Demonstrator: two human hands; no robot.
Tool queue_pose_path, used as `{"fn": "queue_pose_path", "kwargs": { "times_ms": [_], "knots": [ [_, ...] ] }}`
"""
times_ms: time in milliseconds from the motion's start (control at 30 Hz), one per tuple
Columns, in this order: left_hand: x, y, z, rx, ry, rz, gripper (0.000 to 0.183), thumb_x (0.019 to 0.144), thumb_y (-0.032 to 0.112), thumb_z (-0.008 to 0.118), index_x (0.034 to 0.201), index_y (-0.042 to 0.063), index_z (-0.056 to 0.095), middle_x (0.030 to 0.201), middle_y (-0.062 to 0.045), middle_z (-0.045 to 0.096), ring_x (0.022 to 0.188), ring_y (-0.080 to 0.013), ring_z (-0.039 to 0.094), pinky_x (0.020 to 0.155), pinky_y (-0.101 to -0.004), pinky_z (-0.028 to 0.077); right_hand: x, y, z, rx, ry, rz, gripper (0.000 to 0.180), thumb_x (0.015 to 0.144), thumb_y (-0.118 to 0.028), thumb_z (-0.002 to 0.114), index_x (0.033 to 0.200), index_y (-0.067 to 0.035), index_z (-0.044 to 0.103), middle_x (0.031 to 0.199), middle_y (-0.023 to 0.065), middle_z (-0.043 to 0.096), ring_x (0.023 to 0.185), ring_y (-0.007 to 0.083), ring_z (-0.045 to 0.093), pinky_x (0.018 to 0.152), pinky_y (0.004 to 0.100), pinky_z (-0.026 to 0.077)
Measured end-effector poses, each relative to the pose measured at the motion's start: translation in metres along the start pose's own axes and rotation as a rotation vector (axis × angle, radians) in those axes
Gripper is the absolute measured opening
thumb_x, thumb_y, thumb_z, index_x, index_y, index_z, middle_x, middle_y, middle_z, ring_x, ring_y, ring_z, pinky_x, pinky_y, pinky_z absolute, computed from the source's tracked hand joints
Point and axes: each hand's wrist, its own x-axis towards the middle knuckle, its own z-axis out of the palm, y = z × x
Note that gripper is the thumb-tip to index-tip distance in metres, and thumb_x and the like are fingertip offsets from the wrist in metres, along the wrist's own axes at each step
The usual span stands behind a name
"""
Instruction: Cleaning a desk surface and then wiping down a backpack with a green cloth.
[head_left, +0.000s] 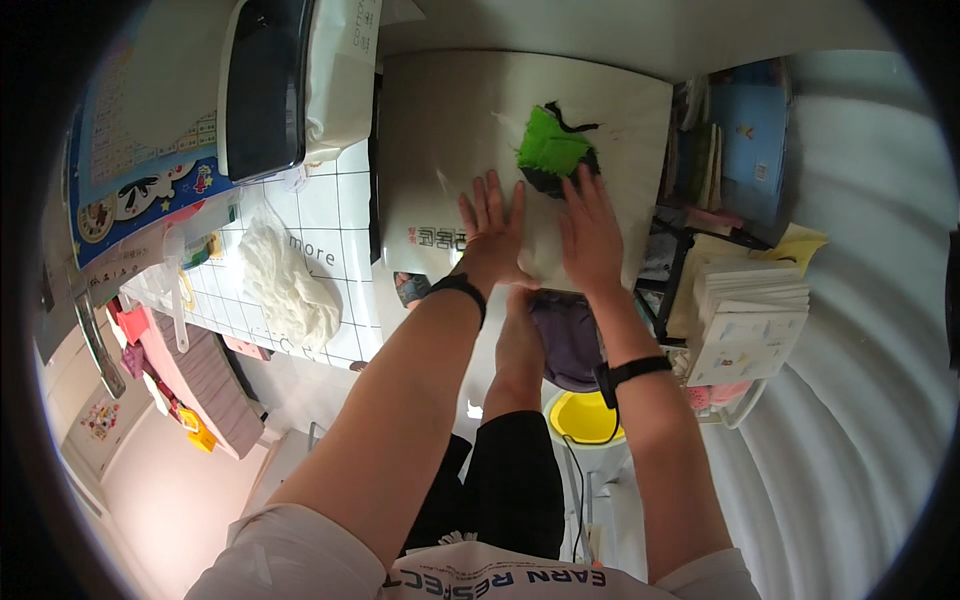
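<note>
A bright green piece of fabric with frayed edges lies on a dark fabric piece, on a light board or box top that bears writing. A black strip curls at their upper right. My right hand lies over the lower right edge of the dark fabric with its fingertips, fingers extended. To the left, my left hand rests on the light surface with fingers spread, holding nothing, apart from the fabric. Each wrist wears a black band.
On the left, a crumpled white cloth lies on a grid-patterned cover, below a dark-screened device. Books and a stack of white cards or booklets stand on the right. A yellow basin is below.
</note>
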Motion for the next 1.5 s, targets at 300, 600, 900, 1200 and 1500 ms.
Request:
{"fn": "queue_pose_path", "kwargs": {
  "times_ms": [300, 600, 900, 1200, 1500],
  "knots": [
    [0.038, 0.050, -0.015, -0.103, 0.530, 0.352, 0.071, 0.108, 0.039, 0.055, 0.165, 0.000, 0.038, 0.175, -0.021, 0.026, 0.162, -0.0390, 0.022, 0.133, -0.0496, 0.019, -0.064, 0.048, 0.019, -0.345, -0.053, 0.170, 0.087, 0.109, -0.051, 0.053, 0.167, 0.006, 0.022, 0.175, 0.0332, 0.012, 0.162, 0.0497, 0.014, 0.132, 0.0586, 0.017],
    [0.126, 0.019, -0.074, 0.044, 0.647, 0.205, 0.075, 0.112, 0.046, 0.044, 0.171, 0.004, 0.024, 0.179, -0.017, 0.017, 0.165, -0.0379, 0.014, 0.134, -0.0487, 0.020, -0.059, 0.043, 0.030, -0.322, -0.160, 0.195, 0.094, 0.108, -0.059, 0.048, 0.169, 0.005, 0.014, 0.177, 0.0317, 0.004, 0.164, 0.0473, 0.005, 0.133, 0.0572, 0.008],
    [0.007, 0.024, 0.031, -0.086, 0.454, 0.235, 0.076, 0.109, 0.044, 0.049, 0.170, 0.003, 0.028, 0.178, -0.021, 0.018, 0.164, -0.0418, 0.016, 0.133, -0.0514, 0.019, -0.061, 0.054, 0.021, -0.313, -0.347, 0.261, 0.099, 0.108, -0.062, 0.047, 0.171, 0.004, 0.007, 0.177, 0.0298, -0.006, 0.164, 0.0472, -0.004, 0.132, 0.0599, 0.005],
    [0.135, 0.024, -0.078, 0.034, 0.732, 0.046, 0.074, 0.112, 0.048, 0.044, 0.171, 0.006, 0.026, 0.174, -0.019, 0.028, 0.161, -0.0433, 0.023, 0.131, -0.0527, 0.022, -0.064, 0.058, 0.034, -0.286, -0.229, 0.181, 0.104, 0.106, -0.062, 0.054, 0.170, 0.004, 0.006, 0.177, 0.0316, -0.004, 0.163, 0.0509, -0.002, 0.130, 0.0630, 0.008],
    [-0.010, 0.054, 0.064, -0.254, 0.549, 0.135, 0.080, 0.103, 0.044, 0.061, 0.166, 0.002, 0.037, 0.175, -0.025, 0.023, 0.159, -0.0511, 0.022, 0.131, -0.0596, 0.023, -0.072, 0.070, 0.038, -0.319, -0.171, 0.136, 0.105, 0.104, -0.060, 0.059, 0.170, 0.003, 0.007, 0.177, 0.0322, -0.003, 0.163, 0.0521, -0.001, 0.128, 0.0642, 0.011]
  ]
}}
